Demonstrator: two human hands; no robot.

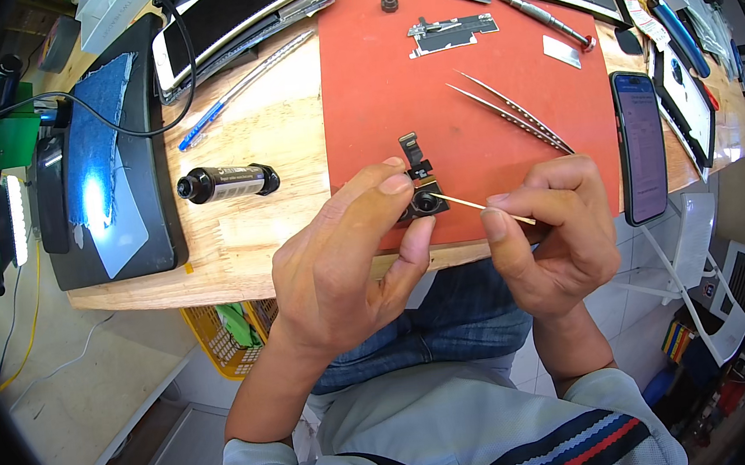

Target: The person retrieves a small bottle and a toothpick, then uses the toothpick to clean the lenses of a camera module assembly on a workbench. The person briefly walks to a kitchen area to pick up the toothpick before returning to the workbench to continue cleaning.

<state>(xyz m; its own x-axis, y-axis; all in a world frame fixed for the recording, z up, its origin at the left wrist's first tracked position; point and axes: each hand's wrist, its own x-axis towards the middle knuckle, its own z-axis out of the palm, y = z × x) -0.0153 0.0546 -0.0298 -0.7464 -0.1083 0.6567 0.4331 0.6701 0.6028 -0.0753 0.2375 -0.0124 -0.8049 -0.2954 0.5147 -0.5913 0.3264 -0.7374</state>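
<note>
Between the thumb and fingers of my left hand [338, 250] is a small black phone camera module [427, 202] with a round lens and a short flex cable standing up from it. My right hand [559, 236] pinches a thin wooden toothpick [469, 202]. The stick's far tip meets the module near the lens; whether it touches the glass is too small to tell. Both hands are over the near edge of a red mat [374, 78]. Beyond my right hand, a pair of metal tweezers [515, 115] lies on the mat.
Left of the mat lie a small black bottle [229, 182], a blue pen [240, 95] and a white phone [228, 21] on other devices. On the mat are a metal bracket [451, 33] and a screwdriver [545, 17]. A lit phone [640, 147] rests at the right.
</note>
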